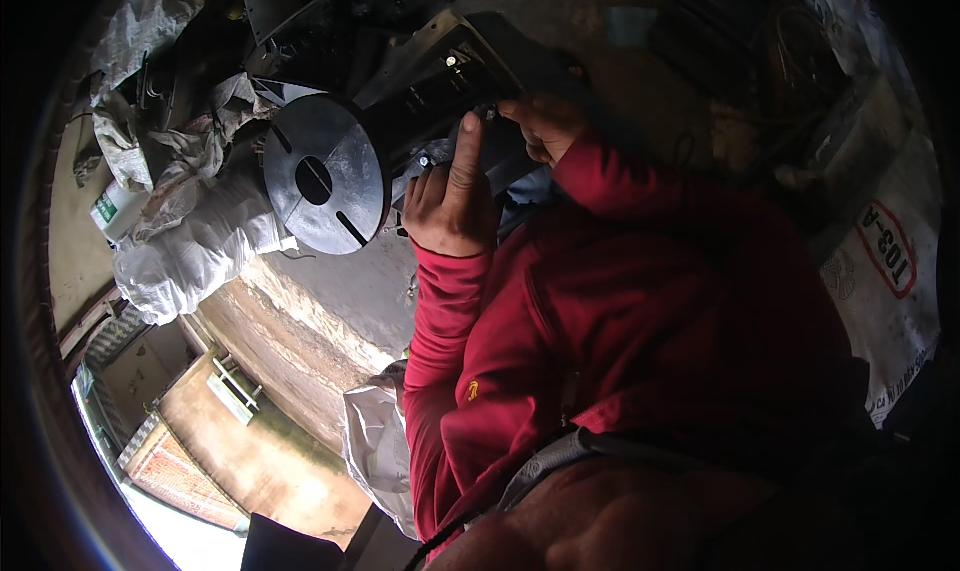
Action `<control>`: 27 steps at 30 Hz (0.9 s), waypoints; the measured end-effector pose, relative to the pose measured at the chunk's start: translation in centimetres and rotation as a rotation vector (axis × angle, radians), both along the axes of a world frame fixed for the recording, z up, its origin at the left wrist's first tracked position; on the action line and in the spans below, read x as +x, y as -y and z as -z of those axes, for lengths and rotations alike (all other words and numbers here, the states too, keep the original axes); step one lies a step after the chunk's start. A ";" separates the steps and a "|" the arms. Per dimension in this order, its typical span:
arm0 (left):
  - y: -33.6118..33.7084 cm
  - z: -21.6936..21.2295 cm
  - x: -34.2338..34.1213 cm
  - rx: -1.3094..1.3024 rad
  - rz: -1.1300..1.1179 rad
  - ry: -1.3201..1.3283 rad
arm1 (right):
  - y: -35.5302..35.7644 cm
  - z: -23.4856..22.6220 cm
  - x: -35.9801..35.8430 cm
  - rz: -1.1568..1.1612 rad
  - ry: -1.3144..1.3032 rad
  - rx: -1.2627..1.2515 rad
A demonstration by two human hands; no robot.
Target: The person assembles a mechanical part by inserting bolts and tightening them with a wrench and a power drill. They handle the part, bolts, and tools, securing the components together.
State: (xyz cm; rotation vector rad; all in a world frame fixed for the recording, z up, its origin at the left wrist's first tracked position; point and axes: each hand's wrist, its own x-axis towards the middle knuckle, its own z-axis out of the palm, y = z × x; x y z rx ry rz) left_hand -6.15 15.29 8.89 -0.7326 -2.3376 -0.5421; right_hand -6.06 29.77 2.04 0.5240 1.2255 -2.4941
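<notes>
A round grey metal disc (345, 176) with a centre hole and slots is mounted on the left end of a dark metal machine body (425, 101). My left hand (450, 211) is at the body just right of the disc. Its index finger is stretched out toward a small shiny metal piece (488, 113), and its other fingers curl beside a bright bolt head (424, 161). On the other side, my right hand (547, 128) has its fingertips pinched at that small piece, whose exact kind is too dark to tell. A second bright bolt (451, 61) shows higher on the body.
White plastic sacks (205, 241) and a white bottle with a green label (118, 209) lie at the left. Another white sack (378, 446) stands near my left elbow. A printed sack (885, 261) is at the right. Dark metal parts (280, 6) crowd the far side.
</notes>
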 end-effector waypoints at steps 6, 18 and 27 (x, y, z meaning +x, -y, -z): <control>0.2 1.1 0.9 -0.112 -0.085 0.158 | -0.3 -0.4 -0.4 -0.008 0.046 -0.037; 0.5 0.4 0.8 -0.097 -0.042 0.023 | -0.1 -0.5 -0.3 0.014 0.062 -0.043; 0.6 0.2 0.8 -0.243 -0.104 0.116 | -0.2 -0.1 -0.4 0.025 0.041 -0.093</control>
